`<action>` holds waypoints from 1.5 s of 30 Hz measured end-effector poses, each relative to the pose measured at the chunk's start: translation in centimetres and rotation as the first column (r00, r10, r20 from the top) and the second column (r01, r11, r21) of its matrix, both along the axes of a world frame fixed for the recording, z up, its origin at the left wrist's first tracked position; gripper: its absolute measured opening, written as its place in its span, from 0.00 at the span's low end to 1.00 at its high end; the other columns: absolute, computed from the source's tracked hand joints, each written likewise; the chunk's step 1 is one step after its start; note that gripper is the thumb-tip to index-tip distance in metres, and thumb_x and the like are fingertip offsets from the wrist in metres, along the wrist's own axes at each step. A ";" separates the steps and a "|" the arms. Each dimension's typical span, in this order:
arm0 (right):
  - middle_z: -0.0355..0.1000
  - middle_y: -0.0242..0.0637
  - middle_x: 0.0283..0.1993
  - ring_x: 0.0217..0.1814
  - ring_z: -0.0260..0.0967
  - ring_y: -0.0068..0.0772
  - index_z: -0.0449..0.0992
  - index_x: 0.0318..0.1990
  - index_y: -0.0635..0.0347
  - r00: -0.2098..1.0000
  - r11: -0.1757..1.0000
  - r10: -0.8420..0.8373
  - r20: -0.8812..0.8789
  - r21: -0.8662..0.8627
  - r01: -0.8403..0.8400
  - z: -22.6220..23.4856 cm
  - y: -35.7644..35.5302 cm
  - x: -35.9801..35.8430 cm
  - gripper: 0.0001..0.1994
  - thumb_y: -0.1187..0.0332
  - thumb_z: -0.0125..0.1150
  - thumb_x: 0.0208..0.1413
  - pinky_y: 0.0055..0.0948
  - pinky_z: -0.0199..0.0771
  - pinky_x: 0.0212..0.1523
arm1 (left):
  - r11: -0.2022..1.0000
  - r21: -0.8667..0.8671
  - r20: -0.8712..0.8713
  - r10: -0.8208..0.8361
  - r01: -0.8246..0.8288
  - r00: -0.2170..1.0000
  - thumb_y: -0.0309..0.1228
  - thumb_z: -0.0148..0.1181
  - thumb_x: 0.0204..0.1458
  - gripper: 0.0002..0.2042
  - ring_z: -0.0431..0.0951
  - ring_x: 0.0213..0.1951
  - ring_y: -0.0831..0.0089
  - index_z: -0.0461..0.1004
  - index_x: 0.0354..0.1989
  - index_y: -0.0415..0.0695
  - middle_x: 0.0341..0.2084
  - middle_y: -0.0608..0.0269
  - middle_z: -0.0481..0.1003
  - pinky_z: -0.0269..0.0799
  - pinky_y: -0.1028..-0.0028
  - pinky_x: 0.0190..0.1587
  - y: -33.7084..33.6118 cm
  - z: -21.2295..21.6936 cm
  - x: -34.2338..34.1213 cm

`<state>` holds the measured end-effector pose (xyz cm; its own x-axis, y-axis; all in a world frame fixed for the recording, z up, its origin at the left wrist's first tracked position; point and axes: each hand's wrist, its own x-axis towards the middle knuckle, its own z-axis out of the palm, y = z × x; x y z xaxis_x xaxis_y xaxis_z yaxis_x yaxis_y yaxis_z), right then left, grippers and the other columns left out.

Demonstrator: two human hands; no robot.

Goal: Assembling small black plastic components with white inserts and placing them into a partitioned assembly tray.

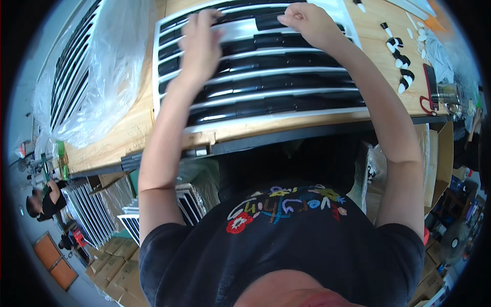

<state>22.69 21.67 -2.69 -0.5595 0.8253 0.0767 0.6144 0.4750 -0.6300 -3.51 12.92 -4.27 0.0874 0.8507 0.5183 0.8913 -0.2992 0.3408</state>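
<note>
Illumination is bright on the table around the left hand and the right hand; light falls from above, its source out of view. Shadow is deep under the table, below both hands. Glare: pale streaks on the black strips just below the left hand; white highlights on the plastic bag to its left. Blur: the left hand is smeared, its outline indistinct; the right hand is clearer. Distortion: the table's front edge below the hands bows; farthest from the hands, detail softens toward a black rim
</note>
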 end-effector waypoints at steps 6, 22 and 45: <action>0.68 0.34 0.25 0.29 0.64 0.27 0.75 0.32 0.58 0.959 0.981 -0.168 0.227 0.129 0.142 -1.6 4.3 1.2 0.17 0.52 0.60 0.60 0.31 0.66 0.35 | 0.956 -0.294 -0.374 -0.119 0.004 0.920 0.27 0.54 0.59 0.08 0.66 0.48 0.57 0.71 0.44 0.56 0.45 0.56 0.64 0.62 0.56 0.47 0.5 0.1 -5.6; 0.70 0.43 0.29 0.35 0.68 0.36 0.76 0.39 0.62 0.855 0.785 -0.516 -0.041 0.378 0.492 -1.5 5.8 13.8 0.12 0.61 0.60 0.58 0.33 0.68 0.36 | 0.990 -0.130 0.093 -0.034 0.046 0.995 0.23 0.57 0.58 0.17 0.74 0.46 0.61 0.68 0.55 0.46 0.47 0.53 0.71 0.71 0.69 0.47 0.0 1.2 -3.6; 0.68 0.24 0.26 0.25 0.64 0.10 0.73 0.34 0.60 0.740 0.919 -0.303 -0.601 -0.390 0.059 5.5 -16.6 2.9 0.05 0.73 0.64 0.58 0.13 0.65 0.27 | 0.704 -0.092 0.994 0.020 0.704 0.110 0.28 0.53 0.64 0.09 0.74 0.36 0.80 0.63 0.47 0.41 0.39 0.62 0.70 0.71 0.80 0.41 -9.6 3.5 9.6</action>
<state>25.55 5.10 2.84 -0.3135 0.9471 0.0681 0.0600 0.0913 -0.9940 6.12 3.27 -0.80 0.2446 0.9688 0.0410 -0.3518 0.0492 0.9348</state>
